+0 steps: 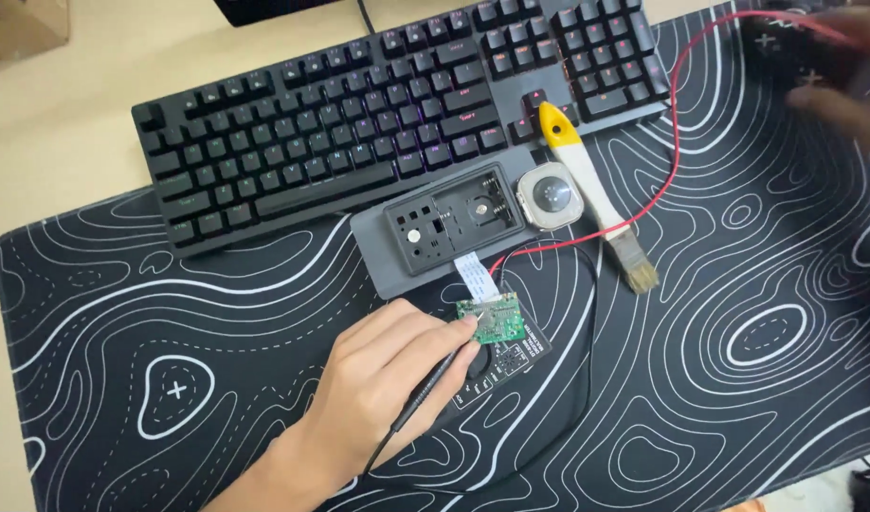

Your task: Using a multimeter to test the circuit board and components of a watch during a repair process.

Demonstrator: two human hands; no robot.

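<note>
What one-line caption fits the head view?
Left hand presses black probe onto green circuit board; blurred right hand by keyboard.

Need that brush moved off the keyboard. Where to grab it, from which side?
Probably the white handle mid-section of the brush, pinched across its width from above. It lies flat, yellow tip on the keyboard, bristles on the mat. The red wire passes beside the bristle end; avoid that end.

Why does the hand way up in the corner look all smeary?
In the head view, the right hand at the top right is blurred, probably from motion; the left hand holding the probe on the green circuit board looks sharp, under soft, even light with faint shadows.
</note>
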